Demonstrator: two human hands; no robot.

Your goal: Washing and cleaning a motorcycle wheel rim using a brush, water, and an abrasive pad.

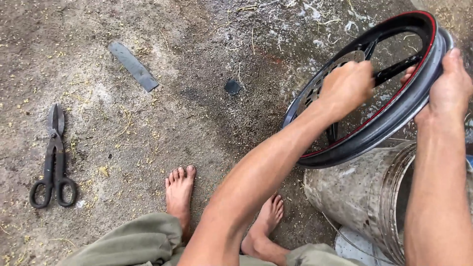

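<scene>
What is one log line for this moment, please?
left hand: grips wheel spoke | right hand: holds wheel rim | wheel over metal drum | shears on ground

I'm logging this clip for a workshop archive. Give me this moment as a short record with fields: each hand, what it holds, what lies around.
left hand: closed on a spoke of the black wheel rim
right hand: gripping the rim's outer edge
rim: tilted, above a metal drum lying on its side
ground: tin snips, flat metal strip, small dark piece
feet: bare, on concrete
</scene>
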